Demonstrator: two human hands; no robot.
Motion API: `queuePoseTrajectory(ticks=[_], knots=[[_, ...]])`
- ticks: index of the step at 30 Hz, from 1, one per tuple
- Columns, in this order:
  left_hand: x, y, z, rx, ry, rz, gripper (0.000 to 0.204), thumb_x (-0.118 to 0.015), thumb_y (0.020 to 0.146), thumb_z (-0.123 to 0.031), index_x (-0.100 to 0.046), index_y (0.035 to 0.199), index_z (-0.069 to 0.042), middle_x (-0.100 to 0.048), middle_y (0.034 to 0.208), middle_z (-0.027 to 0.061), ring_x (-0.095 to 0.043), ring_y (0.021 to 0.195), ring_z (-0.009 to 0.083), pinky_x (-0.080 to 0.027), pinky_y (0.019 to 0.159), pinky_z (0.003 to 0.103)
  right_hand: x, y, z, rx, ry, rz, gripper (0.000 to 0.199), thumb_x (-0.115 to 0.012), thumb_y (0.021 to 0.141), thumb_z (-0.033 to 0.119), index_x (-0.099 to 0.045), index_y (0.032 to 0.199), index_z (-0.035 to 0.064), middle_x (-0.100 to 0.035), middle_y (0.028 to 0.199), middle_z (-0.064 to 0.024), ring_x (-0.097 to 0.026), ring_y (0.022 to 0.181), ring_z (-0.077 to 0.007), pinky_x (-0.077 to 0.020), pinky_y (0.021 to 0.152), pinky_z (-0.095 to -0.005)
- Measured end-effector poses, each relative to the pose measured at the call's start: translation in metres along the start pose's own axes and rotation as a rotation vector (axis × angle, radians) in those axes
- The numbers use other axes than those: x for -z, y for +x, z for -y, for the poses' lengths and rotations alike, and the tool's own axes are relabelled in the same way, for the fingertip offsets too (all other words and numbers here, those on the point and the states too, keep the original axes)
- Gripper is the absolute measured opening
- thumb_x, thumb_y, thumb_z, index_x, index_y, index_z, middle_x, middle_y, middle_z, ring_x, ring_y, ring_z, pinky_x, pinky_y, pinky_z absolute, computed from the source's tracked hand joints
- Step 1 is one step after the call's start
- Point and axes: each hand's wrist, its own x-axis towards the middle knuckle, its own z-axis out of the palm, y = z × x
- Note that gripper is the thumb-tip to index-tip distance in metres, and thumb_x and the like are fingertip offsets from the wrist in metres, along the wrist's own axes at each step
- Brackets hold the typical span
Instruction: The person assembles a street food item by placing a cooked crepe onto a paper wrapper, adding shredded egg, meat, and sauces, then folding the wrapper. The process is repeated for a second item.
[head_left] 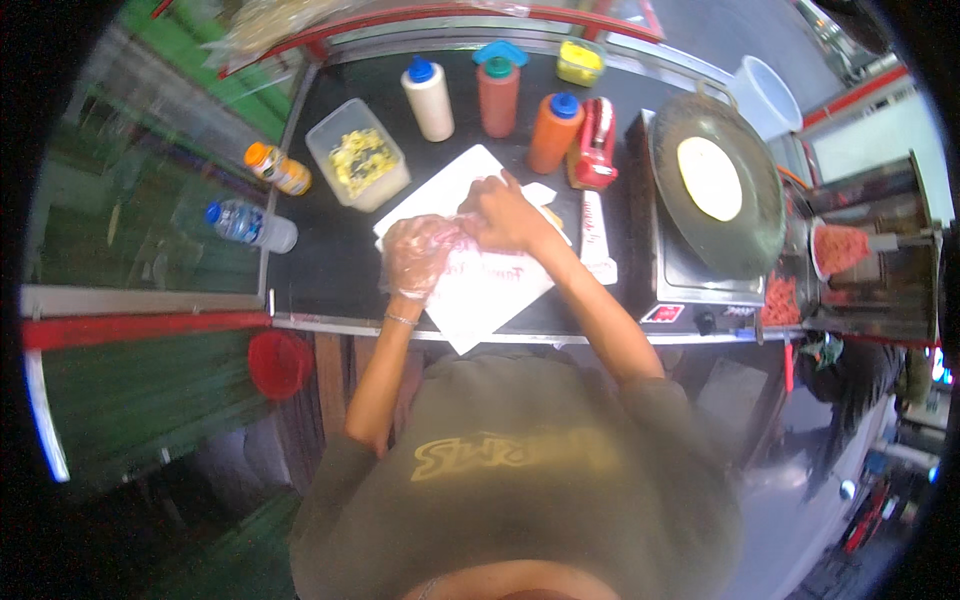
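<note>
I log one sheet of white paper with red print, lying at a slant on the dark surface directly before the wearer, presumably so that both hands reach it easily. Left hand, in a clear plastic glove, likely for cleanliness: fingers bent over the paper's left part. Right hand, apparently bare: fingers curled at the paper's upper middle, beside the left. Whether either is clamped on the paper I cannot tell; blur and overlap hide the fingertips. Behind, three squeeze bottles, white, red and orange, stand upright, probably for quick reach. Left, one open tub of yellow shreds. Right, one dark pan on a stove, holding a pale flatbread, seemingly for heat.
</note>
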Motion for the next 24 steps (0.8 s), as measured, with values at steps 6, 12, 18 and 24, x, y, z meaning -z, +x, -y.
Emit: queuePoseTrajectory(ticks=[6,12,18,24], knots=[[-0.025,0.002,0.015,-0.138,0.12,0.326,0.051,-0.086,0.097,-0.033,-0.078,0.142,-0.009,-0.083,0.123,0.0115,-0.075,0.107,0.032,-0.058,0.103,0.049,0.006,-0.068,0.014,0.124,-0.064,-0.427,0.039,-0.066,0.111,0.032,-0.08,0.13,0.0007,-0.078,0.13,-0.0173,-0.07,0.13,-0.0357,-0.045,0.123,-0.0575],[-0.027,0.012,0.03,-0.246,0.084,0.304,0.048,-0.086,0.098,-0.035,-0.08,0.14,-0.012,-0.084,0.125,0.0107,-0.074,0.106,0.0326,-0.058,0.098,0.048,0.054,-0.097,-0.035,-0.685,0.427,-1.038,0.033,-0.06,0.118,0.024,-0.074,0.131,-0.0022,-0.075,0.089,-0.0118,-0.069,0.072,-0.0168,-0.0552,0.068,-0.0346],[-0.028,0.016,0.033,-0.321,0.097,0.286,0.045,-0.085,0.099,-0.035,-0.081,0.138,-0.013,-0.084,0.125,0.0102,-0.074,0.107,0.0329,-0.059,0.096,0.047,0.068,-0.092,-0.085,-0.838,0.919,-0.737,0.038,-0.063,0.119,0.036,-0.077,0.132,0.0026,-0.073,0.082,-0.006,-0.057,0.054,-0.0081,-0.0435,0.05,-0.0275],[-0.029,0.014,0.033,-0.276,0.062,0.263,0.043,-0.085,0.099,-0.033,-0.082,0.136,-0.011,-0.084,0.125,0.0107,-0.074,0.106,0.0323,-0.059,0.095,0.047,0.086,-0.086,-0.072,-0.887,1.164,-0.747,0.031,-0.076,0.11,0.024,-0.081,0.128,-0.001,-0.083,0.099,-0.012,-0.079,0.076,-0.0177,-0.0656,0.07,-0.031]])
